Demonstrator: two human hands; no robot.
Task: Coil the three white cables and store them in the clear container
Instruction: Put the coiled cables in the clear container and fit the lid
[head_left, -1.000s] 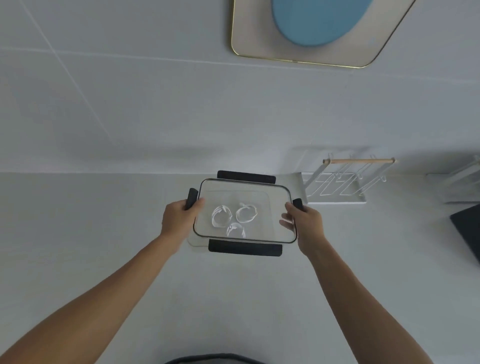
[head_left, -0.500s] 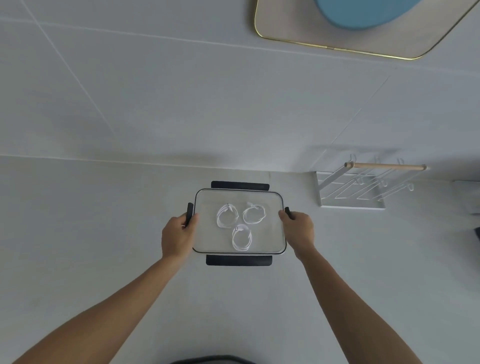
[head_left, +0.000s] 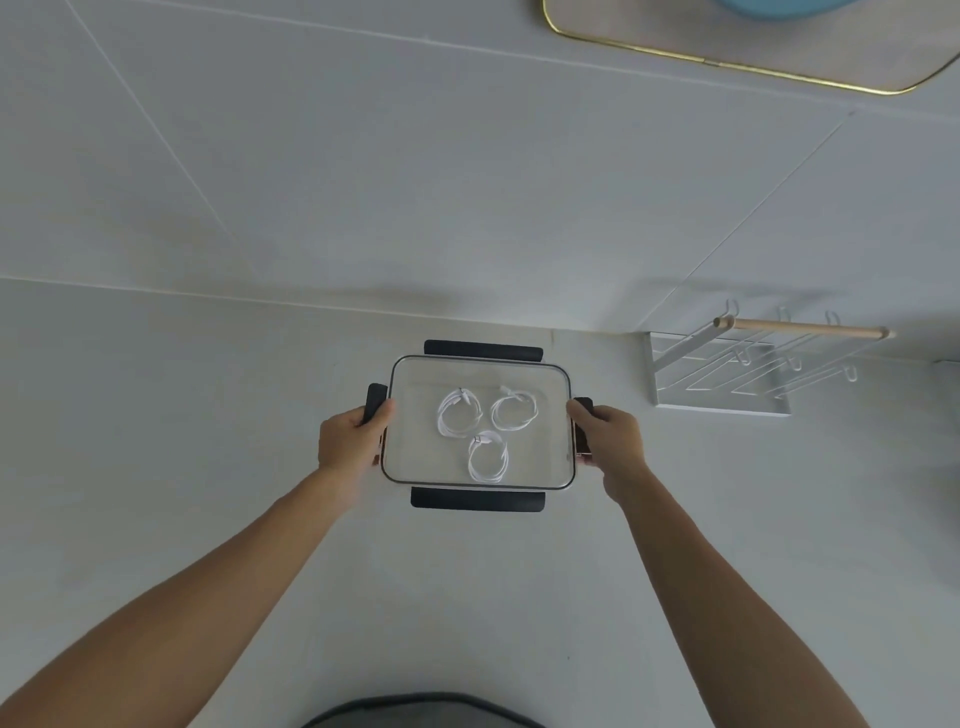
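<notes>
The clear container (head_left: 556, 426) with a clear lid and four black clasps lies flat on the white counter. Inside it lie three coiled white cables: one at the back left (head_left: 457, 413), one at the back right (head_left: 514, 411) and one at the front (head_left: 487, 459). My left hand (head_left: 349, 442) grips the container's left side, thumb on the left black clasp (head_left: 375, 403). On the opposite side my right hand (head_left: 609, 442) holds the right edge, fingers over the right clasp (head_left: 583, 404).
A white wire rack (head_left: 727, 384) with a wooden bar (head_left: 802, 328) stands at the back right against the white wall. A gold-rimmed frame (head_left: 727, 65) hangs high on the wall. A dark rounded object (head_left: 421, 712) shows at the bottom edge.
The lid, tilted above the container a second ago, now lies flat on it. Both hands have settled on the left and right side clasps. The head view has shifted left.
</notes>
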